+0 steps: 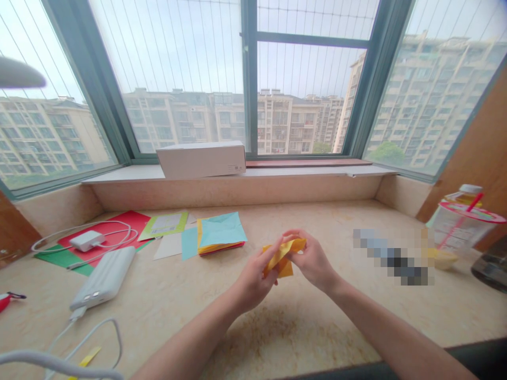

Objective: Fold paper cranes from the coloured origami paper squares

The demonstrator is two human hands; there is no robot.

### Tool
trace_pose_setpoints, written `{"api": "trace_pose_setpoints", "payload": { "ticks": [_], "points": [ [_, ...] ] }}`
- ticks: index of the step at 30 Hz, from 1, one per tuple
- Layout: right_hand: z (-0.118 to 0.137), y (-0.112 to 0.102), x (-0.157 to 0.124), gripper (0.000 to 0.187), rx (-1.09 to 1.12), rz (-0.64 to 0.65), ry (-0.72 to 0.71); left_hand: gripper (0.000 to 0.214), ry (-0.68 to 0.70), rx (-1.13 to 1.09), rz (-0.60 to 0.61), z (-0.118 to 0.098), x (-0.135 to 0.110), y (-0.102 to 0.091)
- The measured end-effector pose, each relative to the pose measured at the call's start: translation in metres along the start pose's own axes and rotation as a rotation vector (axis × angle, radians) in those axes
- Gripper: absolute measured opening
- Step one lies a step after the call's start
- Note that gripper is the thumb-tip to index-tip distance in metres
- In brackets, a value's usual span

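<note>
My left hand [255, 279] and my right hand [311, 258] both grip a sheet of yellow-orange paper [284, 256], raised a little over the stone counter. The paper is bent and partly folded, with one flap hanging below the fingers. My left fingers and thumb pinch its left side, and the right fingers close on its upper right edge. Some fingertips are hidden behind the paper. Left of my hands lies a stack of coloured paper [222, 232], light blue on top with yellow and red layers beneath.
A white power bank [105, 277] with a cable and a white charger [87, 240] lie at left, near red paper [130, 219] and a green-edged packet [164, 224]. A white box [202, 160] rests on the sill. At right stand a plastic cup with a straw [461, 227] and a blurred-out object [392, 257].
</note>
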State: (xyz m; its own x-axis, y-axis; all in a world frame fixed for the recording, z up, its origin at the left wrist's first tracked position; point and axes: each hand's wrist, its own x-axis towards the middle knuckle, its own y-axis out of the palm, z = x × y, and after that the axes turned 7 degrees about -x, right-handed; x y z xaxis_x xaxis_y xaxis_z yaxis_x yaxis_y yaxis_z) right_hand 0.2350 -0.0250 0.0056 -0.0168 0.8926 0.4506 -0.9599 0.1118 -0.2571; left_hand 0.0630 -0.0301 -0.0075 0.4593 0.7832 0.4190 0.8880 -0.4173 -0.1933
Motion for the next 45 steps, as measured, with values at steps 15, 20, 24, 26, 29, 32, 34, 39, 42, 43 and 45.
{"api": "trace_pose_setpoints", "payload": {
  "ticks": [15, 20, 24, 26, 29, 32, 34, 39, 42, 43, 45],
  "points": [
    [0.012, -0.008, 0.004, 0.021, 0.162, 0.114, 0.163, 0.058, 0.028, 0.014, -0.005, 0.004, -0.003, -0.002],
    [0.012, -0.004, 0.000, 0.017, 0.128, 0.054, 0.166, 0.060, 0.026, 0.052, 0.028, 0.006, -0.003, -0.002],
    [0.011, -0.003, 0.000, 0.015, 0.120, -0.007, 0.130, 0.057, 0.050, 0.077, 0.019, -0.002, -0.005, -0.005],
    [0.010, -0.003, 0.001, 0.015, 0.127, 0.008, 0.113, 0.053, 0.073, 0.078, 0.014, -0.009, -0.005, -0.006],
    [0.009, -0.003, 0.002, 0.014, 0.159, 0.100, 0.130, 0.040, 0.012, -0.049, -0.003, -0.013, -0.002, -0.007],
    [0.008, -0.002, 0.002, 0.012, 0.205, 0.173, 0.143, 0.039, -0.132, -0.200, -0.077, -0.009, 0.003, -0.004],
    [0.009, -0.003, 0.002, 0.013, 0.231, 0.136, 0.157, 0.041, -0.184, -0.257, -0.115, -0.004, 0.005, -0.003],
    [0.010, -0.006, 0.004, 0.022, 0.272, 0.012, 0.205, 0.038, -0.200, -0.226, -0.145, -0.005, 0.006, -0.004],
    [0.010, -0.006, 0.003, 0.025, 0.273, 0.036, 0.210, 0.030, -0.192, -0.136, -0.135, -0.008, 0.006, -0.005],
    [0.010, -0.006, 0.002, 0.025, 0.267, 0.049, 0.210, 0.029, -0.190, -0.111, -0.138, -0.009, 0.006, -0.006],
    [0.011, -0.005, 0.001, 0.028, 0.262, 0.089, 0.215, 0.028, -0.185, -0.073, -0.145, -0.011, 0.006, -0.006]
  ]
}}
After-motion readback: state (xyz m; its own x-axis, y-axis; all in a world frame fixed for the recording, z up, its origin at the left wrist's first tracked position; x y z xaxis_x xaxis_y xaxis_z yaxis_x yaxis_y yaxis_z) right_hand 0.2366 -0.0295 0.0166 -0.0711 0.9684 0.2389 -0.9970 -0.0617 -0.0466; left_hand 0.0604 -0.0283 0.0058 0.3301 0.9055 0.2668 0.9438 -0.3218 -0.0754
